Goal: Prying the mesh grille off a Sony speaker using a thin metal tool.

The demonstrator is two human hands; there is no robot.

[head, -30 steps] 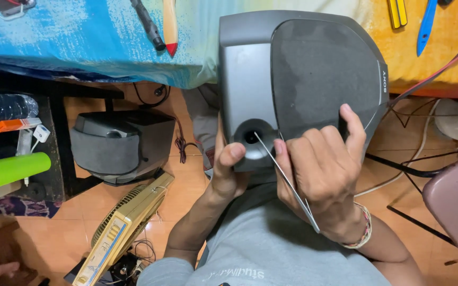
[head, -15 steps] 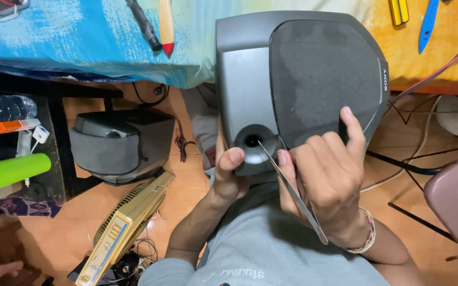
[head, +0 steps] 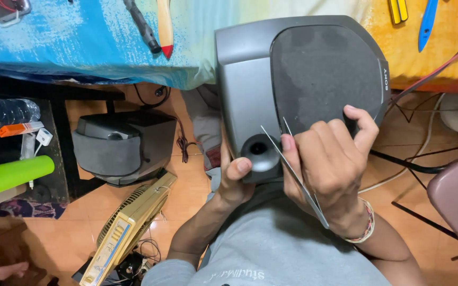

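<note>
Speaker (head: 271, 79), grey with dark grille and round port, gripped by left hand (head: 234, 177); right hand (head: 329, 169) pinches tweezers (head: 292, 172), tips hidden.

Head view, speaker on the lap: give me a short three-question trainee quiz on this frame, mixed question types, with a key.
1. True or false: the left hand grips the grey speaker at its lower edge, beside the round port.
2. What does the right hand hold against the speaker?
A. a thin metal tool
B. a hammer
C. a roll of tape
3. Fill in: the second grey speaker stands on the ____ under the table.

Key
1. True.
2. A: the thin metal tool points at the edge of the dark grille.
3. Floor, next to a yellow fan.
</note>
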